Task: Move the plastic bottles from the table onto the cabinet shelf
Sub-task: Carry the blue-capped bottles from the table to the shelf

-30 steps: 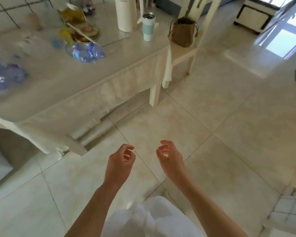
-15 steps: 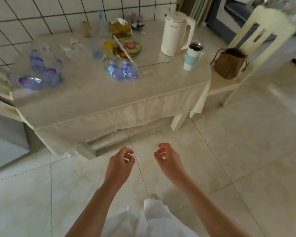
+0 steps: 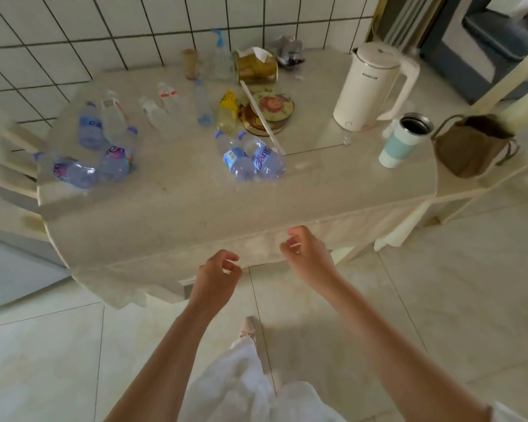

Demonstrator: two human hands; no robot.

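A: Where do the plastic bottles lie?

B: On the table (image 3: 195, 205): one cluster of plastic bottles (image 3: 101, 153) at centre left of the frame, a pair of blue-labelled bottles (image 3: 250, 159) at centre, and smaller clear bottles (image 3: 165, 108) above, towards the tiled wall (image 3: 104, 32).

A: And the grip of each hand?

B: Left hand (image 3: 215, 277) and right hand (image 3: 310, 254), in the lower centre, hang before the table edge with fingers loosely curled, holding nothing.

A: Other items?

B: A white kettle (image 3: 369, 86) and tumbler (image 3: 404, 141) at upper right.

Bare table (image 3: 195, 205) front before the bottles (image 3: 250, 159); kettle (image 3: 369, 86) well right.
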